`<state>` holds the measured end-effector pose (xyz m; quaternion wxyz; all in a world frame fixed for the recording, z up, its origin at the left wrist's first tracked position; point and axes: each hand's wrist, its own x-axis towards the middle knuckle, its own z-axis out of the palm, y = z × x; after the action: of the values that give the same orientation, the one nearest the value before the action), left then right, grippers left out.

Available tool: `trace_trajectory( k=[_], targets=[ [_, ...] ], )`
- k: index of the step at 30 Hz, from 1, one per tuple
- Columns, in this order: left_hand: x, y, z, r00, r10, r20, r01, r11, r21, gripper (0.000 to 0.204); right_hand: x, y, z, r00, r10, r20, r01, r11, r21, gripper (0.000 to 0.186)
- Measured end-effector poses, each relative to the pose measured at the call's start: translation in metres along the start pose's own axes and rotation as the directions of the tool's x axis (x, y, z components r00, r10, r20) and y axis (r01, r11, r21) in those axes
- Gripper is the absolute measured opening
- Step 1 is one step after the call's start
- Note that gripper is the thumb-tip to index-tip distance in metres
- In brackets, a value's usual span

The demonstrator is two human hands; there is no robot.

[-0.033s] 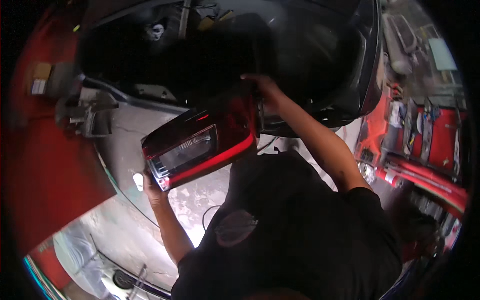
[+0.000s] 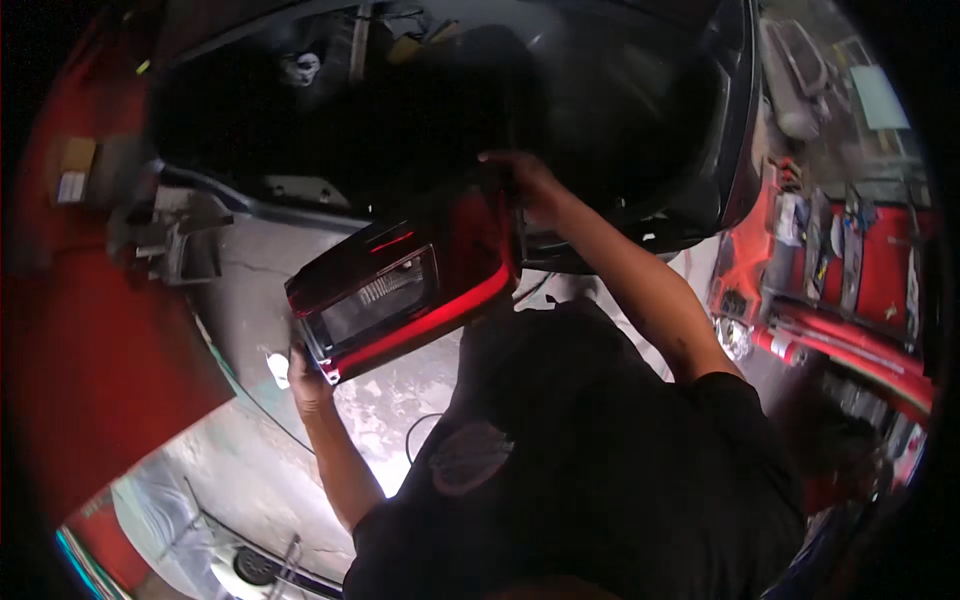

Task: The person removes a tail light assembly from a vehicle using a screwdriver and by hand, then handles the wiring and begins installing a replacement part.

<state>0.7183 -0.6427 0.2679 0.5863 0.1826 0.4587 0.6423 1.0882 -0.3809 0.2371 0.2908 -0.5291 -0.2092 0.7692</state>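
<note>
Between my hands is a car tail light, a long housing with dark red and black lens, a clear section and a bright red strip along its near edge. It is tilted, its left end nearer me. My left hand grips the lower left corner, thumb up along the end. My right hand is closed round the far right end; its index finger points left, and the other fingers are partly hidden behind the light. Just beyond is the dark rear body of a car, very close to the right hand.
A red panel covers the left side, with a small box at its far end. Dark metal parts stand beside it. A cable crosses the concrete floor. Several tools and parts lie around a red tray at right.
The surroundings have shifted very slightly in the view. Both hands keep the same hold on the tail light, which has barely moved.
</note>
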Motion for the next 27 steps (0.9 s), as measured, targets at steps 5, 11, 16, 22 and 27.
trace_trajectory(
  k=[5, 11, 16, 22, 27],
  targets=[
    [0.081, 0.045, 0.041, 0.889, -0.304, 0.342, 0.208, 0.934, 0.289, 0.059, 0.040, 0.014, -0.012, 0.999, -0.028, 0.043, 0.019, 0.979, 0.203, 0.019],
    [0.151, 0.044, 0.096, 0.847, -0.355, 0.396, 0.220, 0.912, 0.347, 0.043, 0.066, -0.002, -0.029, 0.982, -0.174, -0.076, 0.184, 0.973, 0.142, 0.028],
    [0.198, 0.013, 0.145, 0.834, -0.339, 0.436, 0.154, 0.901, 0.406, 0.044, 0.079, 0.043, -0.067, 0.882, -0.382, -0.275, 0.430, 0.892, 0.138, 0.040],
    [0.258, -0.050, 0.197, 0.850, -0.115, 0.515, -0.323, 0.659, 0.679, 0.022, -0.036, 0.051, -0.053, 0.947, -0.219, -0.236, 0.237, 0.970, 0.054, 0.040],
    [0.331, -0.170, 0.244, 0.449, 0.003, 0.893, -0.850, -0.305, 0.429, 0.015, -0.102, 0.073, -0.057, 0.985, -0.160, -0.072, 0.132, 0.946, -0.297, 0.034]
  ],
)
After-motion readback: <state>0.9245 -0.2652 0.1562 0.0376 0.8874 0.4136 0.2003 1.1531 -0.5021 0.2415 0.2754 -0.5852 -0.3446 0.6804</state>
